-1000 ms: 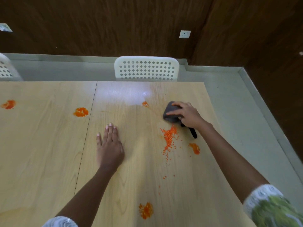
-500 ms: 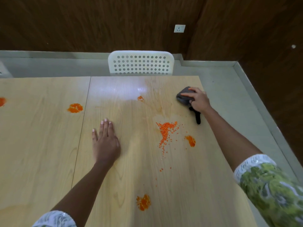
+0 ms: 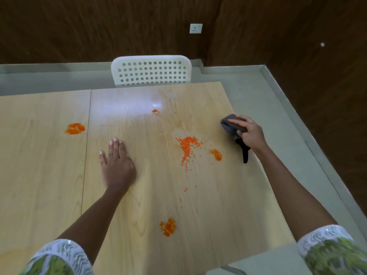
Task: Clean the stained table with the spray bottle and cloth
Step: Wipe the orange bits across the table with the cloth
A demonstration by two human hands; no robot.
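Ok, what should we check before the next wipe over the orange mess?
1. Cloth held in the right hand: ok.
2. Left hand flat on the table, away from the mess: ok.
3. Scattered orange crumbs wiped up: not ok.
4. Orange blob beside the cloth gone: not ok.
5. Near blob gone: not ok.
6. Spray bottle within reach: cannot tell, not in view.

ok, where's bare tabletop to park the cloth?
Free: the near-right table between the bottom stain and the right forearm, and the near part of the left panel. Crowded: the scattered orange crumbs and small blob beside the right hand gripping the cloth.
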